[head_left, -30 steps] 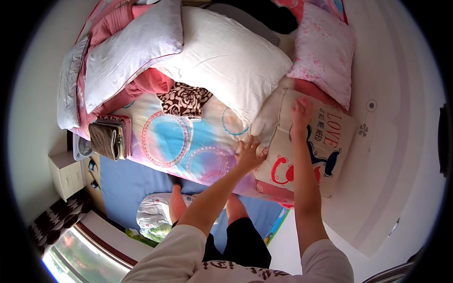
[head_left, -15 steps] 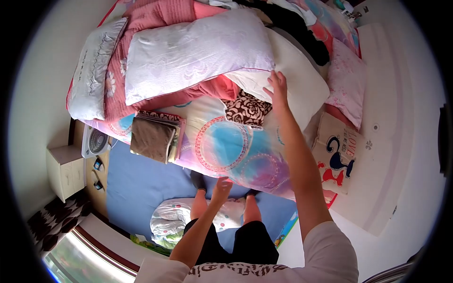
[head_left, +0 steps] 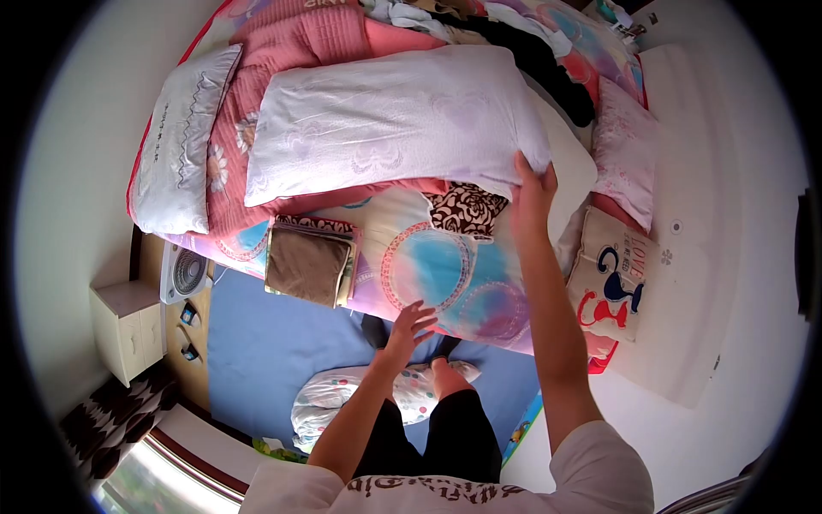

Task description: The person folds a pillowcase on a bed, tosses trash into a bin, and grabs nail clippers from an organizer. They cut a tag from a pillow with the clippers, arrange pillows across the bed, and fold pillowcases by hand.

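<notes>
A white pillow [head_left: 385, 120] with faint lilac motifs lies across the bed. My right hand [head_left: 533, 187] grips its near right corner, the thumb and fingers closed around the fabric. My left hand [head_left: 409, 332] hovers by the bed's near edge, fingers spread and holding nothing. Between the hands and the pillow's lower edge lies a brown-and-cream patterned cloth [head_left: 467, 210], partly covered by the pillow. Left of my left hand sits a folded stack of cloths, brown on top [head_left: 306, 265]. Beneath everything is a colourful bedsheet [head_left: 428, 265] with ring patterns.
Another white pillow [head_left: 184, 141] and a pink quilt [head_left: 300, 43] are at the left. A pink pillow [head_left: 625, 154] and a cat-print cushion [head_left: 610, 274] lie at the right. A bundled dotted quilt [head_left: 334, 394] is on the blue floor mat [head_left: 257, 343] by my legs, near a fan [head_left: 185, 272].
My right hand has closed on the pillow's corner, and the pillow has shifted right and towards me. My left hand has risen towards the bed edge and its fingers have spread.
</notes>
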{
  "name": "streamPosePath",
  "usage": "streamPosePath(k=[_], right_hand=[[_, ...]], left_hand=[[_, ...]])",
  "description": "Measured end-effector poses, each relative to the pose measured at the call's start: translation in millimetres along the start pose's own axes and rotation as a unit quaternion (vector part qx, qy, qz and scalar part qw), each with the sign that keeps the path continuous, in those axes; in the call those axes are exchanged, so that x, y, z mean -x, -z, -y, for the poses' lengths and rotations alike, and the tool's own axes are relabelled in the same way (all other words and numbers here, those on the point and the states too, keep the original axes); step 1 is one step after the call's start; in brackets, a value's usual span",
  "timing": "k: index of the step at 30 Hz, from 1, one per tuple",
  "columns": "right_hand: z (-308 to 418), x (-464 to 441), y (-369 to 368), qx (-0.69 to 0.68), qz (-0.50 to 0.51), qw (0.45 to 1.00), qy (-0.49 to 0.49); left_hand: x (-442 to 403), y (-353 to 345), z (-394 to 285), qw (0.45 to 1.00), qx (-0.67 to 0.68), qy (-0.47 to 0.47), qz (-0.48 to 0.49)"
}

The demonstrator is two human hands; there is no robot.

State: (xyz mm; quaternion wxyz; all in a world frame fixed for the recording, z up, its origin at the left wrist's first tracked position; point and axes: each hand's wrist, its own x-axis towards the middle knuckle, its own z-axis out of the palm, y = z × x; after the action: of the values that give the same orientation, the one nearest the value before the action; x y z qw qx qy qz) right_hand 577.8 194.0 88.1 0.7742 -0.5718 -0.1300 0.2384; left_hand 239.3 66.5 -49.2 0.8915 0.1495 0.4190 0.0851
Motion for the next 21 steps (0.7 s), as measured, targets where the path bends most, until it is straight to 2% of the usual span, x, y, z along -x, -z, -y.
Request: streamPosePath(k=[1,2,4,5,6,7,8,9,10,11,12,13,14,16,17,18,19,20,21], right_hand=[[23.8,33.5,7.0,-0.044,-0.043,0.998,-0.006],[42.8,59.1,26.8,-0.051,-0.075,0.996,-0.005],[65.9,108.3,86.0,-0.045,-0.189,0.981,-0.001],[70.9,132.3,122.3,-0.054,-0.211,0.976,-0.007],[72.3,158.8,165.1,-0.061,-0.232,0.971,-0.014],[57.5,188.5,229.1,-0.062,-0.244,0.967,-0.05],[52.9,214.9,255.1,-0.052,-0.284,0.956,-0.055],[28.7,247.9,310.5,-0.029,-0.292,0.951,-0.102],[7.5,275.0,360.3,-0.008,-0.299,0.943,-0.145],[1.4,291.4,372.1,0.03,-0.322,0.924,-0.207],[-7.1,297.3,386.6,0.07,-0.296,0.92,-0.248],[-15.6,306.1,409.3,0.11,-0.27,0.911,-0.292],[-24.7,302.2,437.8,0.11,-0.275,0.909,-0.293],[-43.8,286.4,499.8,0.249,-0.115,0.881,-0.386],[-26.4,266.0,470.3,0.234,-0.155,0.906,-0.318],[-19.5,245.3,454.1,0.206,-0.235,0.906,-0.285],[-18.5,224.8,470.2,0.15,-0.195,0.917,-0.313],[-15.9,202.2,467.7,0.111,-0.186,0.917,-0.335],[-20.4,189.2,461.5,0.112,-0.192,0.922,-0.317]], left_hand=[[-4.2,-12.4,-13.8,0.998,0.053,-0.026,0.027],[-7.0,-25.9,-25.5,0.998,0.051,-0.021,0.03],[-11.5,-49.6,-36.2,0.975,0.141,-0.139,0.105],[-22.6,-49.0,-31.8,0.975,0.142,-0.135,0.106],[-34.4,-41.9,-22.8,0.969,0.024,-0.191,0.154],[-38.7,-44.0,-11.5,0.968,-0.018,-0.191,0.16],[-43.1,-46.4,-0.6,0.965,-0.062,-0.191,0.167],[-47.8,-48.8,10.3,0.96,-0.104,-0.193,0.174],[-55.6,-48.6,32.1,0.992,0.006,-0.082,0.097],[-62.8,-48.6,54.0,0.993,0.114,0.03,0.015],[-66.0,-49.4,71.5,0.991,0.121,0.056,-0.032],[-71.4,-42.7,91.5,0.99,0.12,0.063,-0.033],[-79.6,-31.2,106.2,0.987,0.124,0.063,-0.079],[-86.4,-19.5,107.2,0.982,0.121,0.045,-0.14],[-93.0,-12.7,104.3,0.976,0.127,0.022,-0.176],[-110.1,20.6,104.5,0.983,0.166,-0.008,-0.08],[-96.7,-31.4,72.9,0.972,0.181,-0.076,-0.131],[-106.4,-19.7,67.6,0.978,0.149,-0.109,-0.099],[-114.7,-20.9,61.8,0.978,0.14,-0.112,-0.104]])
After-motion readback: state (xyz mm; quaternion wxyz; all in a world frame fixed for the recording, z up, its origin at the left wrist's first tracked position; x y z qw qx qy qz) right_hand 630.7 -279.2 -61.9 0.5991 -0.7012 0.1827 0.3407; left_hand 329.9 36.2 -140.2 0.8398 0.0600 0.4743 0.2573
